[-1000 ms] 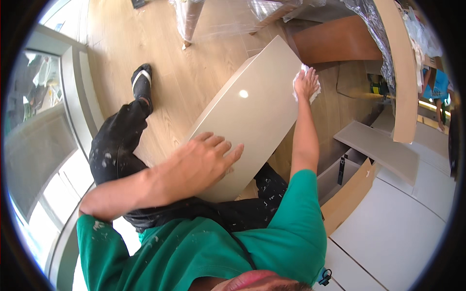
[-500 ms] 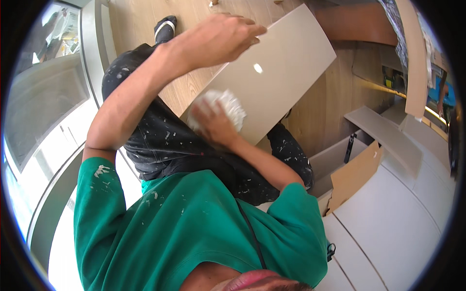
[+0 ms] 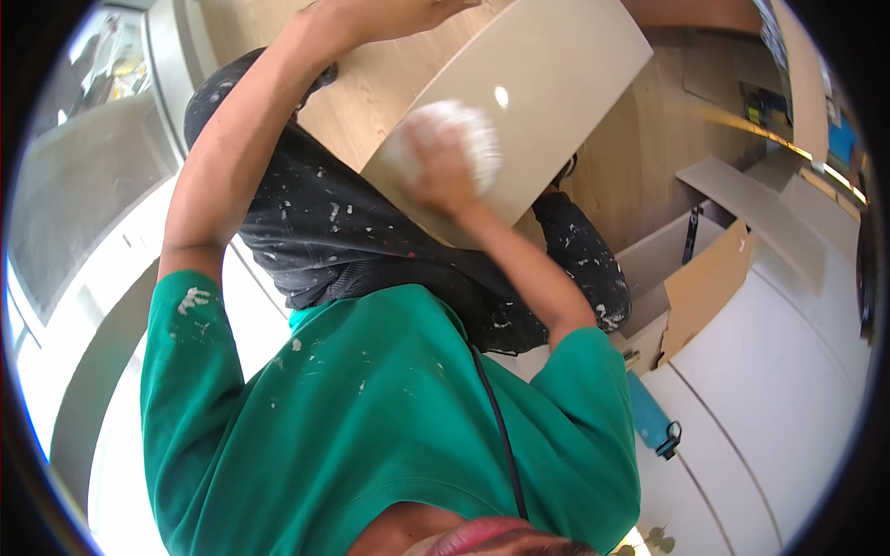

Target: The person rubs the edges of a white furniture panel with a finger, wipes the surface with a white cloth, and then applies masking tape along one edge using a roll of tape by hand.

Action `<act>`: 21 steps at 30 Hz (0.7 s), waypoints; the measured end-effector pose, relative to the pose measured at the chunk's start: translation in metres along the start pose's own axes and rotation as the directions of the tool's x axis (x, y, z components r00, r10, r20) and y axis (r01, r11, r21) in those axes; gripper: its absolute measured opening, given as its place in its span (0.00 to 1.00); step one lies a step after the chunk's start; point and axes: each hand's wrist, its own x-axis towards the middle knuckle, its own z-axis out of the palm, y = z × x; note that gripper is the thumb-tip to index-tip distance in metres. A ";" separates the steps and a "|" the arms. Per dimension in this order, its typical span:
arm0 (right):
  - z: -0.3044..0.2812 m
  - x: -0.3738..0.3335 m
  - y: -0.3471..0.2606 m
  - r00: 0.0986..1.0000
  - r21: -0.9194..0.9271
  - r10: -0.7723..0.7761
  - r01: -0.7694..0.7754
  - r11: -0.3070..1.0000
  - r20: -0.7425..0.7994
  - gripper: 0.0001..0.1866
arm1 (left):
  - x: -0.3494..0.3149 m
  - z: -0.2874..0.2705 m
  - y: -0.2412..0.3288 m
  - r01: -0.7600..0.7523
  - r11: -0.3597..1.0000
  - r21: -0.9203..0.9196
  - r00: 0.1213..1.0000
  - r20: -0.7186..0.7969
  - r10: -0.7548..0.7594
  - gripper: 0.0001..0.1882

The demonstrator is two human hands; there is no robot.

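Note:
A glossy beige flat panel lies slantwise in front of me, near my legs. My right hand presses a crumpled white cloth against the panel's near-left part; both are smeared by motion. My left hand reaches along the panel's far-left edge, at the top of the picture. Its fingers look stretched out, though the picture edge cuts off much of them. I cannot tell whether they touch the panel.
My paint-spotted dark trousers lie below the panel, over a wood floor. To the right stand an open drawer-like box, a torn cardboard piece and a loose board. A teal bottle lies near my right elbow; a window is at left.
My right hand and the cloth have slid farther away and to the right over the panel. My left hand has moved up, partly out of the picture. The view has shifted, bringing the bottle in.

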 end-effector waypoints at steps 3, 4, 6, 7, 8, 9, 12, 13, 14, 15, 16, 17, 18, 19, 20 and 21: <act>0.023 -0.040 -0.021 0.926 -0.293 -0.329 0.372 0.881 0.187 0.40 | 0.009 0.003 0.004 0.018 1.000 -0.023 0.998 0.062 -0.017 0.19; 0.013 -0.053 -0.014 0.942 -0.128 -0.287 0.311 0.942 0.176 0.40 | 0.008 0.002 0.001 0.056 0.998 -0.013 0.994 0.097 -0.055 0.19; -0.008 -0.076 0.013 0.979 -0.041 -0.142 0.149 0.988 0.148 0.37 | 0.002 0.013 -0.011 -0.011 1.000 0.011 0.999 0.054 0.011 0.18; -0.015 -0.089 0.034 0.992 -0.120 -0.042 0.056 0.991 0.120 0.35 | -0.002 0.016 -0.014 -0.010 1.000 0.004 0.999 0.051 0.009 0.18; -0.023 -0.099 0.056 0.997 -0.187 0.079 -0.076 0.979 0.010 0.33 | -0.004 0.019 -0.014 -0.013 1.000 -0.005 0.999 0.049 0.013 0.19; -0.030 -0.104 0.083 0.976 -0.242 0.185 -0.208 0.948 -0.116 0.31 | -0.002 0.019 -0.013 -0.004 1.000 -0.002 0.998 0.062 0.004 0.19; -0.044 -0.121 0.160 0.696 0.164 0.548 -0.540 0.825 -0.464 0.23 | 0.000 0.014 -0.005 -0.003 1.000 -0.005 0.998 0.068 0.003 0.19; -0.049 -0.125 0.178 0.542 0.242 0.725 -0.704 0.667 -0.424 0.20 | 0.006 0.014 0.001 0.003 1.000 0.000 0.996 0.088 -0.003 0.19; -0.054 -0.133 0.199 0.342 0.315 0.863 -0.827 0.465 -0.372 0.18 | 0.014 0.015 0.007 -0.004 1.000 -0.001 0.994 0.108 0.004 0.19; -0.055 -0.150 0.223 0.231 0.476 0.869 -0.760 0.442 -0.438 0.17 | 0.023 0.017 0.012 -0.010 1.000 -0.010 0.994 0.110 0.011 0.20; -0.061 -0.164 0.242 0.104 0.611 0.862 -0.663 0.432 -0.496 0.16 | 0.027 0.022 0.012 -0.026 0.999 -0.031 0.993 0.112 0.030 0.20; -0.073 -0.154 0.249 0.046 0.691 0.874 -0.594 0.413 -0.483 0.16 | 0.023 0.024 0.000 -0.040 0.998 -0.053 0.995 0.090 0.044 0.18; -0.088 -0.145 0.254 -0.018 0.758 0.881 -0.518 0.397 -0.473 0.16 | 0.018 0.026 -0.010 -0.092 0.996 -0.001 0.995 0.031 0.092 0.19; -0.112 -0.172 0.271 -0.063 0.715 0.814 -0.520 0.467 -0.578 0.16 | 0.026 0.031 0.003 -0.053 0.988 -0.143 0.994 0.092 0.066 0.19; -0.144 -0.163 0.270 0.084 0.683 0.795 -0.464 0.565 -0.601 0.16 | 0.019 0.025 -0.001 -0.016 0.987 -0.161 0.995 0.099 0.032 0.19; -0.186 -0.163 0.262 0.116 0.636 0.750 -0.457 0.622 -0.651 0.15 | 0.017 0.022 0.000 -0.001 0.992 -0.129 0.990 0.138 0.019 0.19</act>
